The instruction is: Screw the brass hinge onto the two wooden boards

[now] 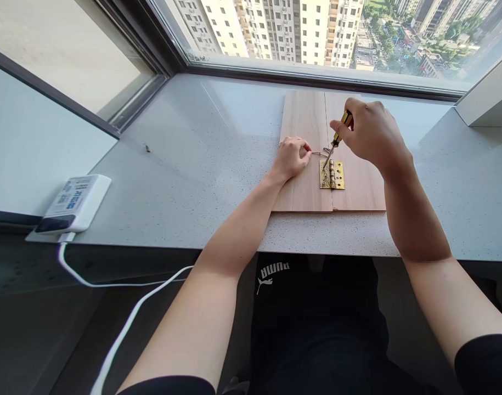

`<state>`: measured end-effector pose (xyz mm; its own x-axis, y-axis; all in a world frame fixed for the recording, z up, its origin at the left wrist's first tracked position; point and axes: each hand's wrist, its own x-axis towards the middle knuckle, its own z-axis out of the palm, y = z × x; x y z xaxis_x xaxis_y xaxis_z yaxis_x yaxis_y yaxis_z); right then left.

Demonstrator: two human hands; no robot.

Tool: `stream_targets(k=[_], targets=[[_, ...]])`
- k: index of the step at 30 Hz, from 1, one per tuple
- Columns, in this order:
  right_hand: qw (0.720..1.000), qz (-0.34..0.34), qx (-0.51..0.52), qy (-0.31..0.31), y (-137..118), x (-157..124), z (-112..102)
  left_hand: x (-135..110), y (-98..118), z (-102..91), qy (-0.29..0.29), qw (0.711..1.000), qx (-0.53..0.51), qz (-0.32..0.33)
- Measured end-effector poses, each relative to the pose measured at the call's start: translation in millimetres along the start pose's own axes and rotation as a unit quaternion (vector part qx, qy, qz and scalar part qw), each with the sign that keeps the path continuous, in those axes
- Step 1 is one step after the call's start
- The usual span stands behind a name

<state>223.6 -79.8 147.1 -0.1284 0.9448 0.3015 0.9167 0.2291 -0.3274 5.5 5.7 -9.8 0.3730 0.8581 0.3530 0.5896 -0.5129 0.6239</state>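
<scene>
Two wooden boards (304,118) lie side by side on a speckled grey sill, joined near their front by a brass hinge (332,175). My right hand (372,134) is closed round a yellow-and-black screwdriver (339,134), whose tip points down at the hinge's upper left leaf. My left hand (291,158) rests on the left board, fingers pinched on thin metal tweezers (319,153) that reach toward the screwdriver tip. Any screw at the tip is too small to see.
A white device (75,202) with a white cable (123,323) sits at the sill's left front corner. A small loose screw (147,147) lies on the sill to the left. The window runs along the back; a white block (487,96) stands at far right.
</scene>
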Motion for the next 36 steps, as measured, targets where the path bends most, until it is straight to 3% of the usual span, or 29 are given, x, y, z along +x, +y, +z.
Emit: stream_targets(k=[11, 14, 20, 28, 31, 36], targets=[[0.998, 0.051, -0.020, 0.022, -55, -11, 23, 0, 3, -1.3, 0.006, 1.000, 0.000, -0.005], [0.998, 0.046, -0.030, 0.001, -50, -9, 21, 0, 2, -1.5, 0.002, 1.000, -0.001, -0.001], [0.997, -0.060, -0.015, -0.039, -28, -6, 8, 1, -1, -0.6, 0.001, 1.000, -0.003, 0.003], [0.999, 0.018, -0.015, 0.043, -21, 3, 15, 1, 0, 0.4, 0.002, 1.000, -0.010, -0.004], [1.000, 0.019, -0.009, 0.011, -22, 1, 6, 1, 0, 0.9, 0.003, 1.000, -0.012, -0.006], [0.997, -0.068, 0.023, -0.040, -26, -5, -5, 1, 0, 0.6, 0.003, 1.000, -0.009, -0.006]])
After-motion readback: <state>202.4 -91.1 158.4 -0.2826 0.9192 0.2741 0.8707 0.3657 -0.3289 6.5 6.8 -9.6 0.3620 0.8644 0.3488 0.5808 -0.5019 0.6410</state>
